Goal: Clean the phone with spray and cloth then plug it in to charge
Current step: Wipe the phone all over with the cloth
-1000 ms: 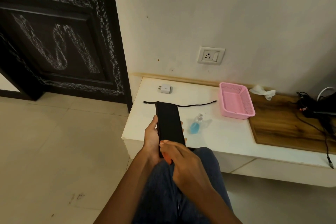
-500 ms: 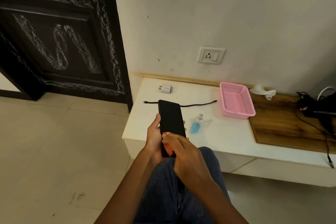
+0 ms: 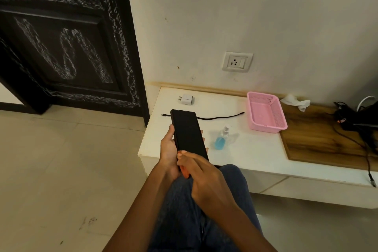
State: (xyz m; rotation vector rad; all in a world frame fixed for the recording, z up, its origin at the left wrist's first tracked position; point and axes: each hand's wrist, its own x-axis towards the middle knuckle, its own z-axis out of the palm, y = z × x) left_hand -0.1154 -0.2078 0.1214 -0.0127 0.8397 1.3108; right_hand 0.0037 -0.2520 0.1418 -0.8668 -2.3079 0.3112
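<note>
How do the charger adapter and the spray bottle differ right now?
The charger adapter is white, boxy and opaque, near the wall; the spray bottle is clear with blue liquid, nearer the front edge. The adapter lies on its side, the bottle stands upright. Both rest untouched on the white table.

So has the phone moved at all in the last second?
Yes. The phone shifted slightly right, toward the spray bottle, and now hides a different stretch of the cable.

The right hand (image 3: 206, 178) is covering the phone's (image 3: 187, 133) lower end and most of an orange cloth (image 3: 185, 172). Right of the phone, dark cables (image 3: 347, 121) are running past the frame edge.
</note>
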